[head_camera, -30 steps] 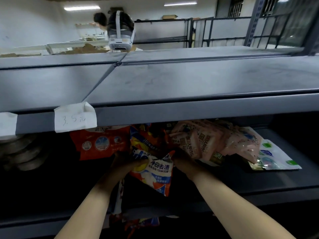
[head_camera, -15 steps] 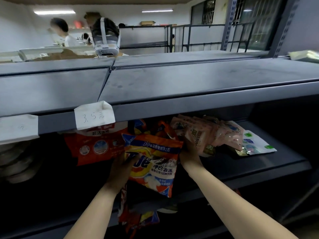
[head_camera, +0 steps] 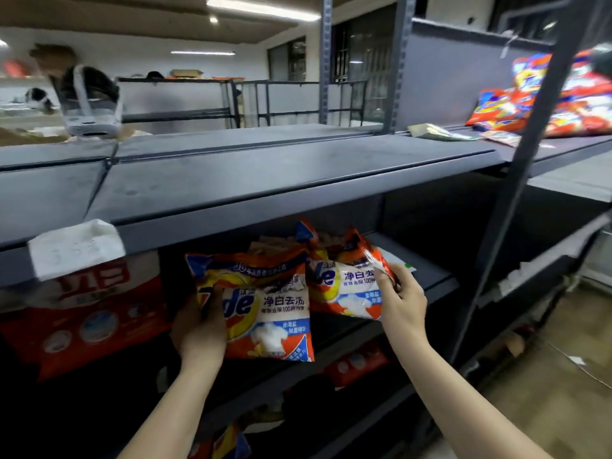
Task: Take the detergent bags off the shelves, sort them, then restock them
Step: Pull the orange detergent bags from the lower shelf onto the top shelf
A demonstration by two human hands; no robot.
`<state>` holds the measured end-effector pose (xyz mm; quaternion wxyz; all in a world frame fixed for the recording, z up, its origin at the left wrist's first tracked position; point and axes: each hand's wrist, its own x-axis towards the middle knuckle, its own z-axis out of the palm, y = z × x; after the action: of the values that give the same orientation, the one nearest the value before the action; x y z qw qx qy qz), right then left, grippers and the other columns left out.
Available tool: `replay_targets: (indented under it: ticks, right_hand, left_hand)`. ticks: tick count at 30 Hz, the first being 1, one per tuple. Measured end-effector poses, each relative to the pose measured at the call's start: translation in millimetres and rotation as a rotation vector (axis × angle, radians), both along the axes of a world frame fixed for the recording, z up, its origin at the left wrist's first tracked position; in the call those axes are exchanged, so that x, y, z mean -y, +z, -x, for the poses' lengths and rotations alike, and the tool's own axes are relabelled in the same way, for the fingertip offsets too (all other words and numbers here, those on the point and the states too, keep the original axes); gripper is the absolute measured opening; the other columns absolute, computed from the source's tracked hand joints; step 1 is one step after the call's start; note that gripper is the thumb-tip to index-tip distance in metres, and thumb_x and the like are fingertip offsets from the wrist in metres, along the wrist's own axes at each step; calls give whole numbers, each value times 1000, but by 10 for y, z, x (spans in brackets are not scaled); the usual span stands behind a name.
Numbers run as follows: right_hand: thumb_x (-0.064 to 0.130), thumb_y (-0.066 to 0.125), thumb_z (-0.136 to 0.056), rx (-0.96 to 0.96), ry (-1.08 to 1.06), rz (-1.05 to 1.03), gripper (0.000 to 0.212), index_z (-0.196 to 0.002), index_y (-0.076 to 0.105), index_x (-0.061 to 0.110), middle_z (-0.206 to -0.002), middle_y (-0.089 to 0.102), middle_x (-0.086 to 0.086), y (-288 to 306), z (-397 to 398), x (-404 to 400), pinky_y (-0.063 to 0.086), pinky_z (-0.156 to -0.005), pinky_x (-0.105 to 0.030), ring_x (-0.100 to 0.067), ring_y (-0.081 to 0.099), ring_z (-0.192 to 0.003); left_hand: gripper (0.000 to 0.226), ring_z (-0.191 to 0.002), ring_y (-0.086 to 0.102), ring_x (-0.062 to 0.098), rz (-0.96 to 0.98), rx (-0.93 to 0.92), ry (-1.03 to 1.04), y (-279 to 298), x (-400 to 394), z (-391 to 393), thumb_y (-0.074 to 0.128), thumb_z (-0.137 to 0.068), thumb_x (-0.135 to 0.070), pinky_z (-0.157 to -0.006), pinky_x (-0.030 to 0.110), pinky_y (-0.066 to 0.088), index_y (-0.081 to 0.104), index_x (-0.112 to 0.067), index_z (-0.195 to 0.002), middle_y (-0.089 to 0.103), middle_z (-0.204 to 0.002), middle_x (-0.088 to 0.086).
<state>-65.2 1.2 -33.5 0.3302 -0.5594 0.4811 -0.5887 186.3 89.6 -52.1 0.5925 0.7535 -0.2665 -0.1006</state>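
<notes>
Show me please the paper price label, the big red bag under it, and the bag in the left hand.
paper price label (head_camera: 76,248), head view, middle of the white paper
big red bag (head_camera: 82,321), head view, front panel
bag in the left hand (head_camera: 265,306), head view, printed front

My left hand (head_camera: 198,329) covers the near bag (head_camera: 265,306)'s logo start. The paper tag (head_camera: 76,248) up-left of it blurs unreadable. Bags (head_camera: 563,101) far right of my right hand (head_camera: 402,303) run off-frame.

Grey metal shelving (head_camera: 298,167) fills the room — ceiling strip lights (head_camera: 261,8), barred windows (head_camera: 357,54) behind.
</notes>
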Motion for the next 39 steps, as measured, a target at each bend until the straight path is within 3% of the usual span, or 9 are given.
replay_targets:
  ticks: [4, 6, 9, 14, 19, 24, 29, 34, 39]
  right_hand:
    - [46, 57, -91, -64, -264, 41, 27, -75, 59, 24, -64, 61, 1, 63, 572, -94, 47, -67, -39, -16, 60, -65]
    - [48, 55, -91, -50, -319, 70, 29, -74, 58, 25, -64, 62, -1, 102, 838, -158, 48, -60, -35, -15, 61, -63]
    - [45, 54, -92, -31, -426, 110, 29, -75, 57, 21, -64, 60, 3, 195, 1200, -244, 42, -56, -27, -9, 58, -61]
    - [41, 56, -93, 90, -622, 150, 28, -72, 54, 23, -67, 60, 8, 236, 1914, -66, 48, -66, -38, -10, 55, -64]
    - [35, 57, -94, 117, -662, 237, 24, -78, 59, 17, -73, 64, 4, 390, 2717, 142, 44, -58, -25, -16, 58, -68]
    - [37, 60, -91, 141, -697, 301, 22, -82, 63, 17, -74, 65, 1, 497, 3618, 517, 47, -64, -32, -17, 59, -70]
    - [30, 59, -93, 210, -687, 356, 22, -73, 57, 22, -66, 64, 9, 663, 4409, 833, 42, -43, -7, 4, 59, -57]
    - [43, 58, -92, 145, -758, 373, 20, -77, 59, 29, -76, 66, 3, 698, 5130, 1186, 52, -65, -37, -20, 64, -73]
    - [35, 53, -96, 166, -791, 402, 16, -82, 58, 30, -72, 64, 15, 857, 5641, 1479, 43, -52, -11, 9, 59, -64]
  left_hand:
    - [47, -115, 53, 41, 54, -86, -79, 198, 104, 542, 48, -96, -42, -94, 41, 42, 56, -6, -126, 58, -123, 21]
    - [37, -97, 58, 40, 31, -71, -86, 306, 140, 835, 53, -95, -33, -81, 36, 41, 65, 2, -92, 62, -88, 15]
    - [46, -63, 48, 29, -11, 40, -117, 459, 232, 1245, 53, -94, -32, -63, 33, 33, 48, -6, -56, 50, -59, 6]
    - [36, -60, 48, 21, 38, 199, -204, 574, 421, 1902, 52, -95, -34, -59, 30, 29, 49, -20, -61, 54, -59, -2]
    - [31, -55, 56, 12, 116, 153, -301, 647, 763, 2663, 53, -95, -31, -51, 22, 31, 58, -15, -68, 60, -57, -2]
    - [30, -58, 61, 14, 170, 71, -365, 769, 1212, 3561, 54, -94, -31, -56, 26, 42, 60, -15, -68, 63, -56, -2]
    - [28, -58, 63, 13, 225, 66, -382, 888, 1700, 4421, 55, -92, -33, -64, 32, 48, 59, -18, -69, 65, -56, -5]
    - [25, -68, 63, 18, 306, 76, -338, 1152, 2163, 5118, 56, -91, -36, -70, 33, 48, 63, -19, -75, 67, -67, -6]
    - [31, -63, 52, 17, 348, 110, -343, 1599, 2676, 5675, 54, -93, -33, -63, 28, 34, 53, -19, -65, 58, -61, -9]
